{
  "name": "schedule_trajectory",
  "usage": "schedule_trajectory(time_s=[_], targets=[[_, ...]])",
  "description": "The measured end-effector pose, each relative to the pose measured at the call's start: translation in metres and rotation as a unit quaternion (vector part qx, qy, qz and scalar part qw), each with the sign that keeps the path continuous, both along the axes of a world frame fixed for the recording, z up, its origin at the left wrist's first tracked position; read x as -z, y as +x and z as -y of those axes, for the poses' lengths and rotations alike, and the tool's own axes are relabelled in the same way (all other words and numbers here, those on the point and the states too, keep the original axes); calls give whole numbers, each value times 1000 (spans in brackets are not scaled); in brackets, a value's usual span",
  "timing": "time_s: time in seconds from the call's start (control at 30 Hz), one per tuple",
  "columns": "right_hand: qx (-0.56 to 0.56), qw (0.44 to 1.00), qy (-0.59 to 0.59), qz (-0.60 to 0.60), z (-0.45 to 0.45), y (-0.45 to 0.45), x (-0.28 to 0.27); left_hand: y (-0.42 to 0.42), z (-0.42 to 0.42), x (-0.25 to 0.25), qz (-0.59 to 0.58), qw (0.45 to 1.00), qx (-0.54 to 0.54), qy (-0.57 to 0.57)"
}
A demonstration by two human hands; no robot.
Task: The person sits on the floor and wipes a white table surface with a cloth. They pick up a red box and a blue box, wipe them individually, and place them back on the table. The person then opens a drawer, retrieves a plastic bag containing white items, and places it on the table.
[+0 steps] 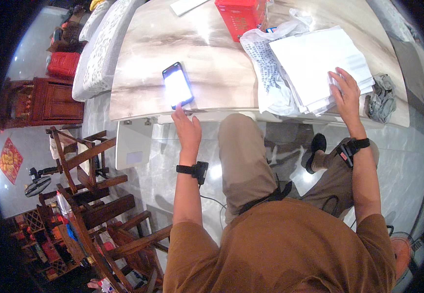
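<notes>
A smartphone (pixel 177 86) lies face up on the marble-patterned table (pixel 212 66), its screen lit bright white. My left hand (pixel 187 128) is at the table's front edge, with a fingertip at the lower end of the phone and the thumb apart; it grips nothing. Over to the right, a stack of white paper sheets (pixel 314 62) lies slightly fanned, partly on top of a white plastic bag (pixel 263 69). Fingers spread, my right hand (pixel 346 93) rests on the stack's right side. Beside that hand sits a crumpled grey plastic bag (pixel 382 97).
A red box (pixel 239 16) and a white flat object (pixel 188 5) are at the table's far side. Below the front edge hangs an open white cabinet door (pixel 133 144). Wooden chairs (pixel 91 161) stand at left, near a padded sofa (pixel 100 51). A cable (pixel 213 200) hangs from my left wrist device.
</notes>
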State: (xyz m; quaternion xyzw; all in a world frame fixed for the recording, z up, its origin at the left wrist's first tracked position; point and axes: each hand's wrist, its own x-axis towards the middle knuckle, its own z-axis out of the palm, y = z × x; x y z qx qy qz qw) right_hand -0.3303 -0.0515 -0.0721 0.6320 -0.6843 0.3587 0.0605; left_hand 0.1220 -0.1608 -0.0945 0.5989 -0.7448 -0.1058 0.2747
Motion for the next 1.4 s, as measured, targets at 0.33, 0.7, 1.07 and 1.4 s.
schedule_trajectory(time_s=[0.33, 0.7, 1.07, 1.4], targets=[[9, 1000, -11, 21, 4, 0, -5, -2, -1, -8, 77, 997, 0, -2], [17, 1000, -11, 16, 5, -2, -6, 2, -15, -24, 33, 999, -14, 24], [14, 1000, -9, 27, 3, -2, -8, 30, -10, -24, 0, 999, -35, 16], [21, 999, -2, 34, 5, 0, -7, 49, 62, -35, 201, 975, 35, -89]])
